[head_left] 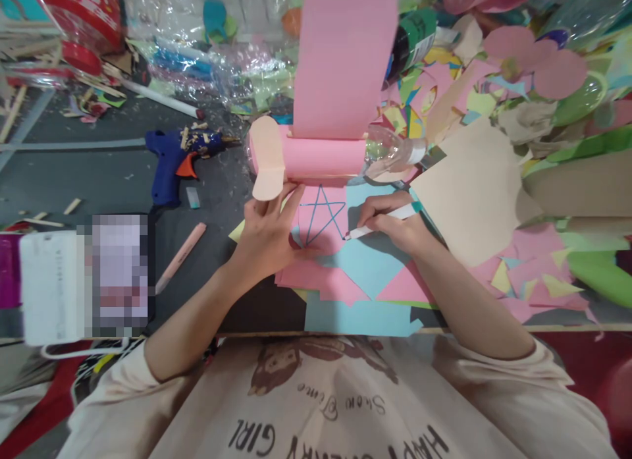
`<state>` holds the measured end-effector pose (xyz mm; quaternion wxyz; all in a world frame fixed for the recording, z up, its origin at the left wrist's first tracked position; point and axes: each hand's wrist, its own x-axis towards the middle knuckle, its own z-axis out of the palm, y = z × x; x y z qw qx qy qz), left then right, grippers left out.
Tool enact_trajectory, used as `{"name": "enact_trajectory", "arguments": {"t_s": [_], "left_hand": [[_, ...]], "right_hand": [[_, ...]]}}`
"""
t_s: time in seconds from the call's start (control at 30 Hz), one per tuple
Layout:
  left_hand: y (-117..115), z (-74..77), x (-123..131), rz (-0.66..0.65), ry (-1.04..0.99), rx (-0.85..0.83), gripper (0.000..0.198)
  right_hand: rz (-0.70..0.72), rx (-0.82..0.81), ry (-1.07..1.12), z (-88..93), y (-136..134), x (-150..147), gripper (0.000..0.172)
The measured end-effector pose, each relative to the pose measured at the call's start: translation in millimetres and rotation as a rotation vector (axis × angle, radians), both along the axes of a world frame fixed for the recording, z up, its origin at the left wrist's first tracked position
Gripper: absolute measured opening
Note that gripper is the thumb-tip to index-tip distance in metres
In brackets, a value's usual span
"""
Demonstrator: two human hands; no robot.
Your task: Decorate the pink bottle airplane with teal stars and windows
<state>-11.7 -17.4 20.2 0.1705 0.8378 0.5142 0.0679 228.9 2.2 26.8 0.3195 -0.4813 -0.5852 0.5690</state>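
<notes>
My right hand [395, 223] is closed on a white marker [382, 222] whose tip touches a pink sheet of paper [323, 225] at the lower right point of a blue star outline [320, 215]. My left hand [269, 238] lies flat with fingers spread, pressing the left side of that pink sheet. The sheet curls up into a pink roll [323, 157] and stands tall behind it. A blue paper [368, 258] lies under the sheet.
A blue glue gun [172, 162] lies at the left, a peach pen [180, 255] below it. A white box [49, 284] sits near the table's front edge. Paper scraps and a beige sheet [469, 195] cover the right; plastic wrap lies at the back.
</notes>
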Motion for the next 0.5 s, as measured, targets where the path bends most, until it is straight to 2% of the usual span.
{"name": "enact_trajectory", "arguments": {"t_s": [0.33,0.5], "left_hand": [[0.7,1.4,-0.3,-0.024,0.014,0.005,0.091],[0.5,-1.0,0.1,-0.013,-0.005,0.014,0.092]], "right_hand": [[-0.014,-0.028,0.042,-0.5,0.8,1.4,0.014],[-0.149,-0.038,0.168,-3.5,6.1,2.9,0.015]]}}
